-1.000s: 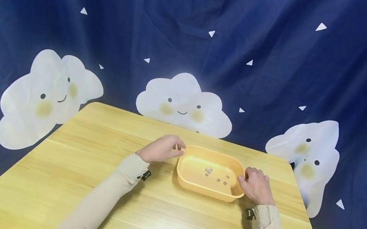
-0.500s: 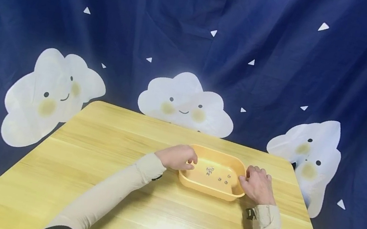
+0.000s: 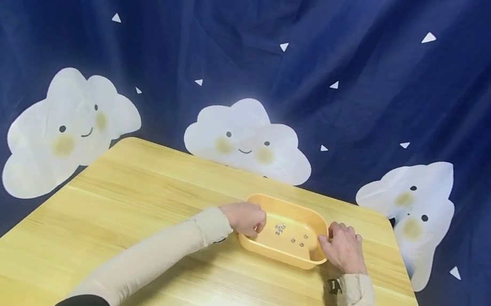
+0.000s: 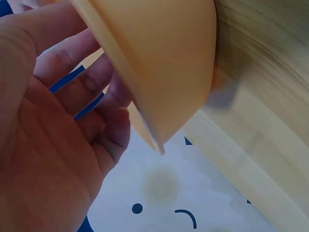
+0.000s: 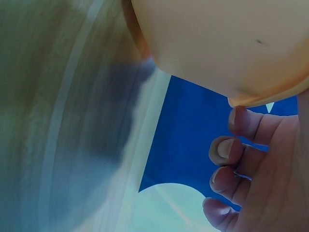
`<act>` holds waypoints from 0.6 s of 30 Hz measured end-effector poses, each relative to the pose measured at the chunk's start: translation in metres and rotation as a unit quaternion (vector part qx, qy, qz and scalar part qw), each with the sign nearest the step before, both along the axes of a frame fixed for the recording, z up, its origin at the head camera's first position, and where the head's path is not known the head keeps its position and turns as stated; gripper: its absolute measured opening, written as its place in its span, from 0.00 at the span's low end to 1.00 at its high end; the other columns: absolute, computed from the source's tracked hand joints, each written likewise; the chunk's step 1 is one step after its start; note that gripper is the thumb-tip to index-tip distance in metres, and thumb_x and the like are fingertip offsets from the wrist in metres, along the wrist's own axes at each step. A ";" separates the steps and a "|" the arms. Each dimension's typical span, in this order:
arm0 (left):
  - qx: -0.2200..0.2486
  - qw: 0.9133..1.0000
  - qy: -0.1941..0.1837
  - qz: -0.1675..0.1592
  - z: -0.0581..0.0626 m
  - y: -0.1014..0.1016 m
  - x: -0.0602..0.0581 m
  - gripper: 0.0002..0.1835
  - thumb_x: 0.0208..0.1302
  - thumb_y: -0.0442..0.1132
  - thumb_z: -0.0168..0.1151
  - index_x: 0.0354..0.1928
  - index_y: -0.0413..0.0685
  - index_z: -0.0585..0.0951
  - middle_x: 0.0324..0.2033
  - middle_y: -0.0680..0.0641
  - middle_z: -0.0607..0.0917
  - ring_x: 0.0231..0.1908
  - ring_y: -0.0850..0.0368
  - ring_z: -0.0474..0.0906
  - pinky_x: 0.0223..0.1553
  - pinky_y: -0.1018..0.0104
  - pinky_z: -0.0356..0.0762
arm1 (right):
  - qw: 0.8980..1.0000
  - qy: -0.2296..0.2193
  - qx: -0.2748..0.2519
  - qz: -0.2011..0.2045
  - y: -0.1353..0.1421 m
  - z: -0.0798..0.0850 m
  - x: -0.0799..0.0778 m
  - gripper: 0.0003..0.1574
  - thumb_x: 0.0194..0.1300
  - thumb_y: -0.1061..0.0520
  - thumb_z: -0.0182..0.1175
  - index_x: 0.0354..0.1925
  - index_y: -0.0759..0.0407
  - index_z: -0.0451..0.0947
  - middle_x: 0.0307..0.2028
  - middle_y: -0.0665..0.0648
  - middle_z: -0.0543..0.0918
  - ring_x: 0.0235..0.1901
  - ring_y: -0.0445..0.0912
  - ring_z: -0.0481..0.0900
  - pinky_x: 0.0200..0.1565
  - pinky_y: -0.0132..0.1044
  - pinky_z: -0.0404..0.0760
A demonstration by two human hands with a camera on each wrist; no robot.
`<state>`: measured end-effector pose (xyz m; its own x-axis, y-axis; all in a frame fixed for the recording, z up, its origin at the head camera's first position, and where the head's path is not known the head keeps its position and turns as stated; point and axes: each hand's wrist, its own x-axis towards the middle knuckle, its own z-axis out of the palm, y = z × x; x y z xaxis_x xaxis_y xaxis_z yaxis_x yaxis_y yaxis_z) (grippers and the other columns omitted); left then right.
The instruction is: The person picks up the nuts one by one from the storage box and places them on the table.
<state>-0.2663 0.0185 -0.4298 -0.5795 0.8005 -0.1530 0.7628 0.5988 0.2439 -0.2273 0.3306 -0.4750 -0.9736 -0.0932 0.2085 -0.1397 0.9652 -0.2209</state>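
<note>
A yellow-orange oblong tray (image 3: pixel 279 256) sits on the table, with several small shiny pieces (image 3: pixel 280 229) on its floor, some clustered and others scattered to the right. Over its left end is my left hand (image 3: pixel 245 218), fingers curled down inside the rim. In the left wrist view the fingers (image 4: pixel 91 82) pass behind the tray's wall; the tips are partly hidden, and I cannot tell whether they hold anything. At the opposite end my right hand (image 3: pixel 345 249) grips the rim, thumb inside. The right wrist view shows its curled fingers (image 5: pixel 227 150) beside the tray's outer wall.
The wooden table (image 3: pixel 145 201) extends to the left and in front of the tray, with a bright glare near its front. Behind the table hangs a dark blue curtain (image 3: pixel 237 27) printed with smiling clouds and white triangles.
My left hand has moved right from beside the tray's left rim to over its left end, and its fingers have curled downward. The right hand and the shiny pieces stay in place.
</note>
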 end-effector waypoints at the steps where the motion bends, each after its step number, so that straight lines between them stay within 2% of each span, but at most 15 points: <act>1: -0.005 1.000 -0.005 0.000 0.000 0.001 0.000 0.14 0.61 0.35 0.72 0.19 0.50 0.82 0.22 0.58 0.82 0.24 0.67 0.69 0.32 0.76 0.71 | 1.000 0.000 0.001 -0.001 0.000 0.000 0.000 0.12 0.63 0.49 0.58 0.29 0.54 0.70 0.27 0.55 0.74 0.33 0.55 0.71 0.36 0.46 0.62; 3: -0.013 1.000 -0.014 -0.003 0.002 0.004 0.000 0.24 0.61 0.34 0.72 0.11 0.52 0.72 0.14 0.59 0.69 0.19 0.66 0.57 0.25 0.76 0.60 | 1.000 0.000 0.002 -0.002 0.001 0.000 0.000 0.12 0.63 0.49 0.58 0.29 0.54 0.70 0.27 0.55 0.74 0.33 0.55 0.71 0.37 0.47 0.62; 5: -0.024 0.999 -0.022 -0.006 0.004 0.006 0.001 0.30 0.63 0.34 0.71 0.09 0.55 0.65 0.09 0.59 0.59 0.16 0.65 0.50 0.22 0.75 0.54 | 1.000 -0.003 0.003 -0.003 0.000 0.001 0.000 0.12 0.63 0.49 0.57 0.29 0.54 0.71 0.27 0.55 0.74 0.33 0.55 0.71 0.37 0.47 0.62; 7: -0.036 0.999 -0.030 -0.004 0.005 0.008 0.002 0.32 0.64 0.34 0.71 0.08 0.56 0.62 0.08 0.60 0.54 0.16 0.65 0.46 0.21 0.75 0.52 | 1.000 -0.005 0.002 -0.003 0.000 0.002 0.001 0.12 0.63 0.49 0.57 0.29 0.54 0.71 0.28 0.55 0.74 0.33 0.55 0.71 0.37 0.47 0.62; 9: -0.051 0.998 -0.037 0.001 0.006 0.011 0.003 0.32 0.65 0.32 0.68 0.08 0.56 0.61 0.07 0.60 0.53 0.16 0.66 0.44 0.20 0.75 0.50 | 1.000 -0.008 0.000 -0.004 -0.001 0.001 0.002 0.12 0.63 0.48 0.57 0.29 0.54 0.71 0.28 0.55 0.74 0.33 0.55 0.71 0.38 0.47 0.61; 13: -0.094 0.994 -0.050 0.016 0.006 0.019 0.002 0.29 0.59 0.22 0.58 0.08 0.55 0.60 0.08 0.58 0.55 0.16 0.65 0.45 0.19 0.73 0.46 | 1.000 -0.003 -0.001 -0.008 -0.001 0.001 0.003 0.12 0.63 0.49 0.58 0.28 0.53 0.70 0.27 0.55 0.74 0.33 0.55 0.71 0.37 0.47 0.61; 18: -0.143 0.987 -0.074 0.029 0.005 0.028 -0.002 0.28 0.61 0.23 0.53 0.08 0.54 0.60 0.09 0.55 0.56 0.15 0.62 0.45 0.19 0.69 0.46 | 1.000 0.000 -0.002 -0.010 -0.001 0.000 0.003 0.13 0.63 0.49 0.58 0.28 0.53 0.70 0.27 0.55 0.74 0.33 0.55 0.71 0.37 0.48 0.61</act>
